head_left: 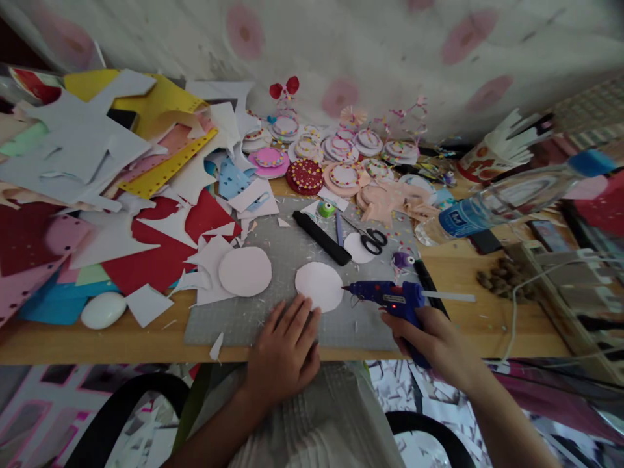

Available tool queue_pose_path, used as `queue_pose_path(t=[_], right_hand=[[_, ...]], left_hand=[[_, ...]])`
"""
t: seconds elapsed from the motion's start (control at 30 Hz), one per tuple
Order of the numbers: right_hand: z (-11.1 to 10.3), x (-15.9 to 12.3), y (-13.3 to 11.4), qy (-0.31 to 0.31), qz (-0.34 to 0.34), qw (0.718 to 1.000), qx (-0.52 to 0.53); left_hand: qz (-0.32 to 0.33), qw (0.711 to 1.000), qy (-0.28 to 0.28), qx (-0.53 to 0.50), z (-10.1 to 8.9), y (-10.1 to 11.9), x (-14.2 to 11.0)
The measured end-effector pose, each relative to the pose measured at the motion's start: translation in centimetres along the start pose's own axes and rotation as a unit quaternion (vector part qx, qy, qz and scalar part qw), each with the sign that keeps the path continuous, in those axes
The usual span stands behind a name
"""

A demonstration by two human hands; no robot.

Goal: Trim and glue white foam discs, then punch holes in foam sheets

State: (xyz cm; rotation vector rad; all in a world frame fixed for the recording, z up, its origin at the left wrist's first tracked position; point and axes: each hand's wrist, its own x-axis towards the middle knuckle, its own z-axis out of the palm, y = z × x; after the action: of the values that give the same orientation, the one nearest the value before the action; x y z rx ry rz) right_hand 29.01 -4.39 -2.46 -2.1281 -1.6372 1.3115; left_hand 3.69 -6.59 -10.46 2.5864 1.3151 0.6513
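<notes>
My right hand [429, 338] is wrapped round the handle of a blue hot glue gun [390, 296] with a small red light lit. A glue stick [453, 297] pokes from its back. The nozzle points left, at the right edge of a white paper circle [319, 283]; whether it touches, I cannot tell. Fingers stretched out, my left hand [287, 348] lies with its fingertips on that circle's lower edge. Both are over a grey cutting mat [273, 328]. A second paper circle [245, 272] rests to the left, and a smaller one [359, 248] lies partly under black-handled scissors [373, 240].
Behind the mat sit several layered paper cakes [305, 176] with beads. Paper scraps [160, 240] pile up at the left, beside a white egg-shaped object [103, 310]. A black rod [322, 238] lies mid-mat. A water bottle [468, 218] and a paper cup [482, 159] are at the right.
</notes>
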Motion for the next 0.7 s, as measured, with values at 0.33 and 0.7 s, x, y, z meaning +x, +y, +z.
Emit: queue_pose_path(t=[0.33, 0.7], right_hand=[[0.8, -0.9, 0.7, -0.001, 0.003, 1.000, -0.004], [1.5, -1.6, 0.9, 0.005, -0.017, 0.999, -0.029]], left_hand=[[0.001, 1.000, 0.008, -0.016, -0.1, 0.0, 0.0], [-0.049, 0.988, 0.105, -0.102, -0.2, -0.4, -0.6]])
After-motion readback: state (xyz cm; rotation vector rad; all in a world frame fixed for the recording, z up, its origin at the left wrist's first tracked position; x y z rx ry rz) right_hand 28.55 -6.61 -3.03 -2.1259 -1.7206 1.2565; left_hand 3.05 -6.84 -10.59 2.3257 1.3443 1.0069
